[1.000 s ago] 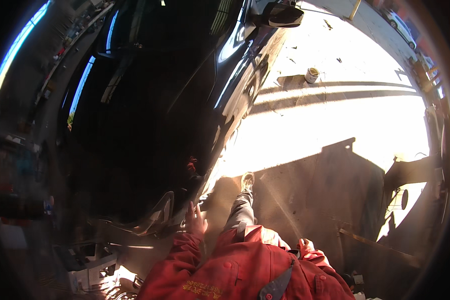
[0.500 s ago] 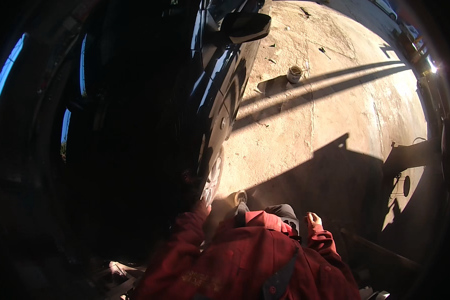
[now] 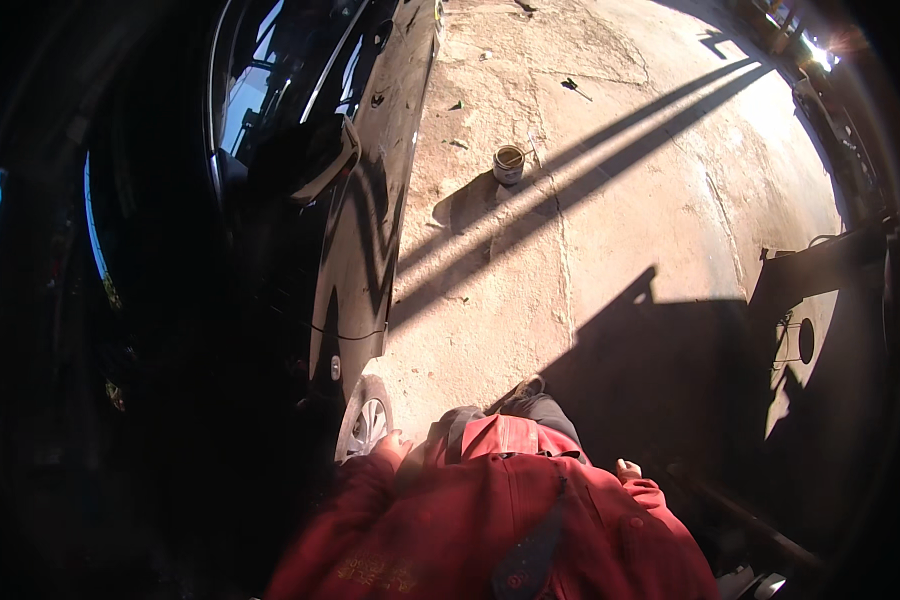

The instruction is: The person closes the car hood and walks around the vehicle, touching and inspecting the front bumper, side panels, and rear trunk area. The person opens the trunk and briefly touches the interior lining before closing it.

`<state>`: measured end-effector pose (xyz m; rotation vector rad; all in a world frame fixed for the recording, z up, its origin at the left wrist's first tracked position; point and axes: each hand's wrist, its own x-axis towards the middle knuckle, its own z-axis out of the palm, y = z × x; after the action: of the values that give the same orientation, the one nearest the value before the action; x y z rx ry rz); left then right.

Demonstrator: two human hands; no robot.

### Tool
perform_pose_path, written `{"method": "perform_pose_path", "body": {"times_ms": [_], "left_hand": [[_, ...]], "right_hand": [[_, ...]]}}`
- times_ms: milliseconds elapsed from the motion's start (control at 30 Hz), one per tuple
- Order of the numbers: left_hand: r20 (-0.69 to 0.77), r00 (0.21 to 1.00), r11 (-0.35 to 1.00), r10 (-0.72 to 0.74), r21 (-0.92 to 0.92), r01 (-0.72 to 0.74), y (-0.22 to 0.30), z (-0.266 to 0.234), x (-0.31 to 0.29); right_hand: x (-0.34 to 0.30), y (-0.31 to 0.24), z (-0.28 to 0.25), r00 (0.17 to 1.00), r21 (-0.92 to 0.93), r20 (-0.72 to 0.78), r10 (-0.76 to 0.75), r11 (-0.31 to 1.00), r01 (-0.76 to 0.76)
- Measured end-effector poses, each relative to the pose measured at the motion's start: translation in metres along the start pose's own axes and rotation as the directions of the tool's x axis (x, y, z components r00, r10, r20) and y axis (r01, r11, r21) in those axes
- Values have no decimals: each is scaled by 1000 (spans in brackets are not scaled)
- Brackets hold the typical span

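Ground: pale, rough concrete (image 3: 630, 180), cracked, sunlit over the middle and upper right.
Car: dark, glossy body (image 3: 365, 270) along the left; its near side is lit, the rest sinks into black.
Broad shadow: dark shape (image 3: 660, 370) with a straight sloping edge, over the concrete at lower right.
Garment: red jacket (image 3: 490, 520) worn by the person, filling the lower middle; a dark pointed strip (image 3: 526, 550) lies down its front.
Shadow bands: two narrow dark stripes (image 3: 570, 205), running aslant from the car's side toward the upper right.
Legs: dark trousers (image 3: 550, 410), just beyond the jacket hem.
Wheel: spoked, silver, with a dark tyre (image 3: 367, 425); at the near end of the car's lit side, just beyond the left hand.
Mirror: dark side mirror (image 3: 305, 160), projecting from the car, farther off than the wheel.
Container: round, open-topped can (image 3: 508, 167), upright on the sunlit concrete, well apart from both hands.
Left hand: bare (image 3: 394, 447), beside the wheel; contact and grip cannot be told.
Right hand: bare (image 3: 627, 469), beside the jacket's right side, fingers seemingly curled; whether it holds anything cannot be told.
Debris: small dark scrap (image 3: 573, 86), on the concrete beyond the can.
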<state>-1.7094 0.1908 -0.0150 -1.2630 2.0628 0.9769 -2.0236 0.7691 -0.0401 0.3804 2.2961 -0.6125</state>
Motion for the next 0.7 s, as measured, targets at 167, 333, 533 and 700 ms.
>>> {"method": "perform_pose_path", "body": {"times_ms": [167,333,533,700], "left_hand": [[-107,977,867,183,-450,-212,68,4,47],[-90,990,978,112,-165,-126,121,7,102],[32,998,998,-53,-43,54,191,-32,228],[81,981,962,174,199,-187,348,-172,352]], "right_hand": [[104,-135,-52,999,-63,14,-48,997,48],[198,-288,-83,962,55,48,-267,963,265],[283,-398,-105,947,137,78,-310,945,298],[309,-433,-160,947,31,22,-320,947,319]]}}
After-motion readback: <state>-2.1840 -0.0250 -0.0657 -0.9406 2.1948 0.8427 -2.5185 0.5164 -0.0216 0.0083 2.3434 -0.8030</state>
